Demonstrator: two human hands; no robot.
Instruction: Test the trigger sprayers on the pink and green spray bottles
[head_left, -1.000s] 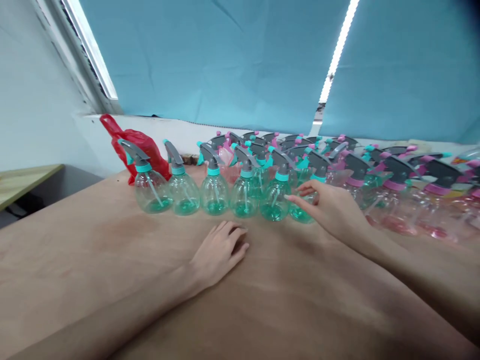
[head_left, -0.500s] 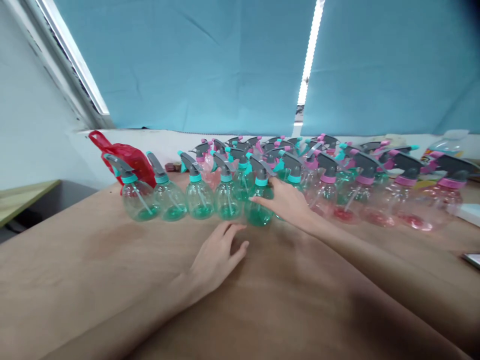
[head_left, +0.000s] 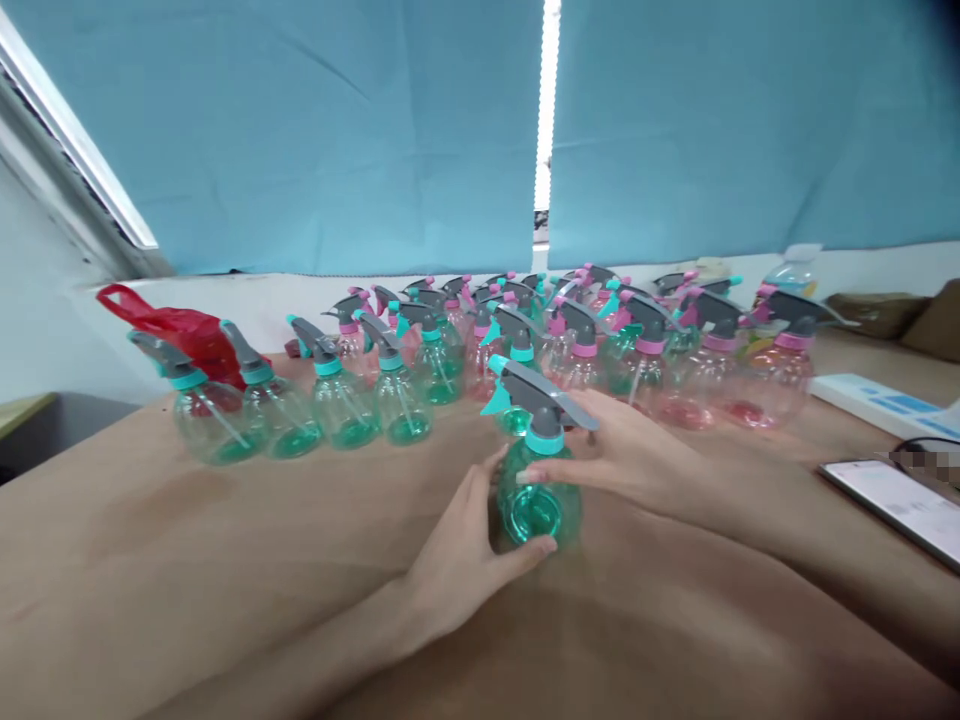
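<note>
A round green spray bottle (head_left: 536, 515) with a turquoise collar and grey trigger head is between my two hands, in front of the others. My left hand (head_left: 469, 545) is closed around its lower left side, thumb across the front near the base. From the right, my right hand (head_left: 622, 455) grips it just below the collar, with the thumb on the front; its other fingers are hidden behind. Behind it stand several green spray bottles (head_left: 405, 405) to the left and several pink spray bottles (head_left: 705, 385) to the right.
On the wooden table (head_left: 322, 560), a red plastic bag (head_left: 187, 335) lies at the back left. At the right are a phone (head_left: 900, 510), a black cable and a white-and-blue box (head_left: 877, 400). A clear plastic bottle (head_left: 795, 270) stands behind the pink ones. Blue curtain (head_left: 337, 130) covers the back.
My right hand has brought the green spray bottle out of the front row towards me. The left hand, earlier open over the table, has closed on it. The view has shifted right.
</note>
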